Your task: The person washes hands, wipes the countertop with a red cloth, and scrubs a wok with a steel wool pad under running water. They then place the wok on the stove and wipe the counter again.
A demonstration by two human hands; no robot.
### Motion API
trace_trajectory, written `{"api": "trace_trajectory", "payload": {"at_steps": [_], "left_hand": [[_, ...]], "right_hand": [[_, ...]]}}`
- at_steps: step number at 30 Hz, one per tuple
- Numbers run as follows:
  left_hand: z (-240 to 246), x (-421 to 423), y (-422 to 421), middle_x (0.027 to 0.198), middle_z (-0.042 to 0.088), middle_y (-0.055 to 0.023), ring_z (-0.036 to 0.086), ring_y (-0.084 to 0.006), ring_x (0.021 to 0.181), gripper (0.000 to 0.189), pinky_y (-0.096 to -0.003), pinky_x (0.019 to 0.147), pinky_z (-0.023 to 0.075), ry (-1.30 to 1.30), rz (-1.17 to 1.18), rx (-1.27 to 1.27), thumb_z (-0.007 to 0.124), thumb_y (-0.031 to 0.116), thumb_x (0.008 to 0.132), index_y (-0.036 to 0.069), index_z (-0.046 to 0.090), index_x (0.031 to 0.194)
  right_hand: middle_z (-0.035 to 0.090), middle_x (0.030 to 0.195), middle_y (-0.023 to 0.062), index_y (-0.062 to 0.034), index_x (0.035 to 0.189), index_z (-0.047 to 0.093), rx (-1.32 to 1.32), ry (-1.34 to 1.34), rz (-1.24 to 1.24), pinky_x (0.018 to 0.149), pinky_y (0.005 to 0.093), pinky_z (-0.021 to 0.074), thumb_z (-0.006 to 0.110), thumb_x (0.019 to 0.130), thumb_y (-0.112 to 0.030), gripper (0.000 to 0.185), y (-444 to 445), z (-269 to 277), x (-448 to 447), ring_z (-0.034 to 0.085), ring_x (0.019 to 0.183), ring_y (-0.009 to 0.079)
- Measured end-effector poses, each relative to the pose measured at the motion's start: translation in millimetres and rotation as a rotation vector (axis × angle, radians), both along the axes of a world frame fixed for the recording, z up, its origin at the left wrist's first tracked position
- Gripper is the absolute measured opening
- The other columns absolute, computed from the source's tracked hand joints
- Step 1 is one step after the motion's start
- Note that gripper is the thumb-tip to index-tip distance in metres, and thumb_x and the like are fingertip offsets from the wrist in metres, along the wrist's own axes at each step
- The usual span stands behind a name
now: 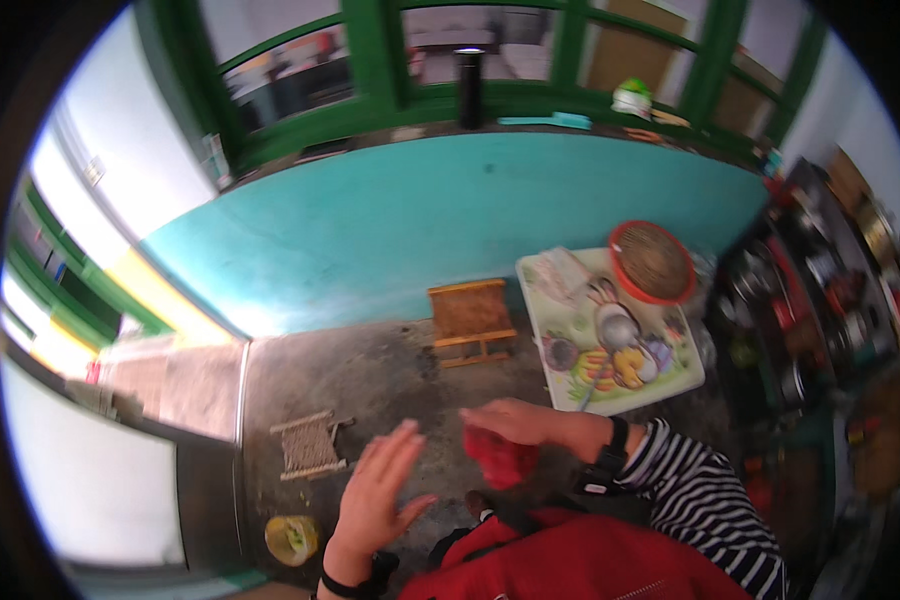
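Both of my hands are raised over the concrete floor in front of my red garment. My left hand has its fingers extended and its thumb apart, with nothing in it. To its right, my right hand is stretched out flat, palm side hidden. A red thing, blurred, shows just below that hand; whether the hand touches it cannot be told. Beyond my right hand stands a low table with a printed cartoon top, bearing a metal ladle, a plastic bag and a red basin with a round woven thing.
A low wooden stool stands by the turquoise wall. At the left are a woven stool and a yellow bucket. Shelves with pots and kitchenware line the right side. A dark cylindrical flask stands on the window sill.
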State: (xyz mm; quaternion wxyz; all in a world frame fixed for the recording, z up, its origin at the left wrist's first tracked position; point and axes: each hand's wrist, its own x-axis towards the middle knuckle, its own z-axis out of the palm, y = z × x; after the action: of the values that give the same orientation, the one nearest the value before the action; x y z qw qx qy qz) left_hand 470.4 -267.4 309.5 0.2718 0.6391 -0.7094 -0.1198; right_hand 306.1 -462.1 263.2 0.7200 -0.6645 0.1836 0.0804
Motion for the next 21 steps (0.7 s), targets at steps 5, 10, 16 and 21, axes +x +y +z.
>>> {"api": "trace_trajectory", "payload": {"at_steps": [5,10,16,21], "left_hand": [[-24,-23,-29,0.145,0.017,-0.0284,0.029,-0.0435,0.13,0.103,-0.0496,0.105,0.028,0.083,0.078,0.007,0.08,0.023,0.063,-0.002,0.017,0.14],[-28,-23,-14,0.145,0.019,-0.027,0.032,-0.0433,0.129,0.105,-0.0418,0.103,0.0347,0.045,0.133,-0.077,0.08,0.019,0.064,-0.001,0.013,0.142],[-37,-5,2,0.137,0.038,-0.0196,0.049,-0.0325,0.117,0.082,-0.0362,0.094,0.0419,0.422,0.332,-0.098,0.077,0.016,0.07,0.0,0.03,0.136],[-64,17,30,0.079,0.065,-0.0101,0.064,-0.0185,0.071,0.031,-0.0302,0.061,0.0488,0.662,0.747,-0.249,0.061,0.006,0.08,0.004,0.058,0.111]], "right_hand": [[0.061,0.084,0.0072,-0.0009,0.097,0.057,-0.1,-0.263,-0.067,0.068,0.0296,0.0455,0.049,0.093,-0.029,0.029,21,11,29,0.056,0.074,0.0141],[0.059,0.088,0.0072,-0.0019,0.102,0.057,-0.086,-0.314,-0.055,0.074,0.0295,0.0448,0.052,0.091,-0.018,0.02,20,16,40,0.055,0.081,0.0154],[0.051,0.11,0.0065,-0.0021,0.104,0.058,-0.092,-0.606,0.019,0.084,0.0272,0.042,0.052,0.089,-0.007,0.017,26,29,71,0.051,0.098,0.0145],[0.055,0.109,0.0105,-0.0041,0.095,0.061,-0.496,-0.808,0.173,0.086,0.0329,0.0428,0.059,0.078,-0.002,0.017,47,32,120,0.053,0.1,0.0234]]}}
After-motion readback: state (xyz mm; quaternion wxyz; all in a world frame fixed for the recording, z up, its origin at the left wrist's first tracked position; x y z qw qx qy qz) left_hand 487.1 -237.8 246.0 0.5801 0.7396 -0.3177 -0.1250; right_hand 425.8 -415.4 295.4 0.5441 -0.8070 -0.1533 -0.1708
